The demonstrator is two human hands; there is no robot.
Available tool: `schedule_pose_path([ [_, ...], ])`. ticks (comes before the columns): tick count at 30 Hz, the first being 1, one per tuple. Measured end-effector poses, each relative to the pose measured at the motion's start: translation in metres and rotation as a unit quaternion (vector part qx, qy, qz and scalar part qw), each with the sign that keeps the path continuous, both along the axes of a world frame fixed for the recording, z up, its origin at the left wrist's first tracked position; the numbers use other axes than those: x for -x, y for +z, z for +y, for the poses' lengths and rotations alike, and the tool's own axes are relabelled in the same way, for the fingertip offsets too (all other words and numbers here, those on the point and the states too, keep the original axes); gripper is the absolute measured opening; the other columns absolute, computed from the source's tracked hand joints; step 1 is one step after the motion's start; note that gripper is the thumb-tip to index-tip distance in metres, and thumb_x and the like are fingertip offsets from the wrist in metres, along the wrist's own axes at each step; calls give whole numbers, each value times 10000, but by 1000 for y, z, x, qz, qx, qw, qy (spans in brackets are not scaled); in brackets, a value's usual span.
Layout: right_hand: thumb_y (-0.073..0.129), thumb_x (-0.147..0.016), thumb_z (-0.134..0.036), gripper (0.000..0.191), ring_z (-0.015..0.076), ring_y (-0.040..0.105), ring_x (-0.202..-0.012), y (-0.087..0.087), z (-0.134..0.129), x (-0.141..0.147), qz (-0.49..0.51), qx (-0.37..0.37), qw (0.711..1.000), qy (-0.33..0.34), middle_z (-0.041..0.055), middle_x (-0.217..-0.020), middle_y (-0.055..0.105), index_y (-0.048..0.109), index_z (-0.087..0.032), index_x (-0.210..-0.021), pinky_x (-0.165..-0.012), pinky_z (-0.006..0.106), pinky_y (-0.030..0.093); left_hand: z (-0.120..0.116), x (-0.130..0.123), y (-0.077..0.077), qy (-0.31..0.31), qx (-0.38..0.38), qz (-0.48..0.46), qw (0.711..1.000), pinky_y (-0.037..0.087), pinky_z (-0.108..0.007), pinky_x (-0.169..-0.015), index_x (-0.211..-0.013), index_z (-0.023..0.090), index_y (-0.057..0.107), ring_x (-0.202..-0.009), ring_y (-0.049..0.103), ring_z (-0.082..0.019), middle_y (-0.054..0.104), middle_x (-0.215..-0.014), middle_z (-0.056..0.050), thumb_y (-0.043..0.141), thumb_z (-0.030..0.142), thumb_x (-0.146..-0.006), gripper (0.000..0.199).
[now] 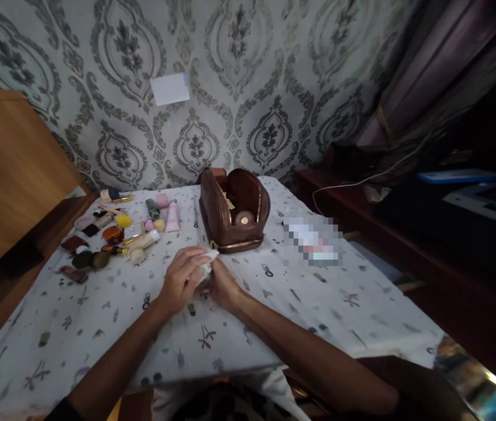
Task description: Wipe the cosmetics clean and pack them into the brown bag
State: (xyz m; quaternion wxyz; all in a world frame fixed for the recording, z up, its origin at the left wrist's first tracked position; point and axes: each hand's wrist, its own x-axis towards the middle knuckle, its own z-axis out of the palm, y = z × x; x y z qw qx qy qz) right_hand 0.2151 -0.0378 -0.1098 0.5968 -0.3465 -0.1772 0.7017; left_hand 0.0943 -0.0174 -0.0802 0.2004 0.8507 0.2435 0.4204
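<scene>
Gripping white wipe (206, 268) between left hand (182, 280) and right hand (225, 285), at 7 o'clock from brown bag (215, 213). Hiding any contents. Risking snagging wipe on zip pull (213, 245) by drifting toward 12 o'clock.

Between the fingers (188, 259), it's crumpled white tissue (208, 267), soft and matt; just beyond them, a smooth, leathery brown bag (237, 235) gleams, its metal zip (230, 216) shining; beneath, matt cloth (274, 336)!
</scene>
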Motion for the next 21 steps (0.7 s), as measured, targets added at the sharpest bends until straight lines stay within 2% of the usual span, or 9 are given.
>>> schedule_pose_path([
  [4,579,-855,-462,268,120,517,-474,4,-1,1,-9,11,1000,21,-44,-628,579,576,-205,-931,-355,189,329,7,2,-2,26,109,-37,993,490,-349,-902,-1114,175,673,-1032,637,-226,701,-1093,-101,388,388,-988,377],
  [9,605,-839,-573,369,123,546,-561,-4,-4,5,-30,-66,997,20,-22,-755,610,547,-221,-933,-408,202,383,12,9,-9,68,148,-34,986,493,-321,-889,-1124,165,656,-1016,640,-227,702,-1092,-85,413,422,-971,385],
  [11,641,-815,-580,387,124,570,-652,-12,-4,5,-63,-94,994,-11,-24,-826,615,548,-238,-968,-497,211,445,11,11,-13,85,146,-33,985,489,-323,-904,-1129,172,643,-1008,634,-224,699,-1088,-79,423,418,-965,369],
  [14,681,-799,-559,473,154,604,-874,-20,-4,1,-158,-129,978,-49,-2,-968,644,559,-256,-1141,-763,270,510,11,14,-15,96,132,-19,986,495,-312,-851,-1089,171,637,-927,631,-212,694,-1024,-67,416,406,-963,347],
  [17,709,-781,-549,588,201,574,-1078,-21,-5,-3,-246,-147,957,-54,34,-1123,643,551,-244,-1259,-978,341,447,11,16,-13,118,97,-2,988,477,-282,-747,-936,174,634,-801,603,-187,657,-867,-36,409,374,-962,302],
  [21,755,-730,-542,648,240,540,-1193,-12,-9,-4,-268,-166,948,-32,50,-1232,628,564,-230,-1265,-1067,389,392,12,18,-9,162,38,8,986,409,-260,-639,-710,200,528,-651,515,-155,528,-678,12,440,329,-939,278],
])
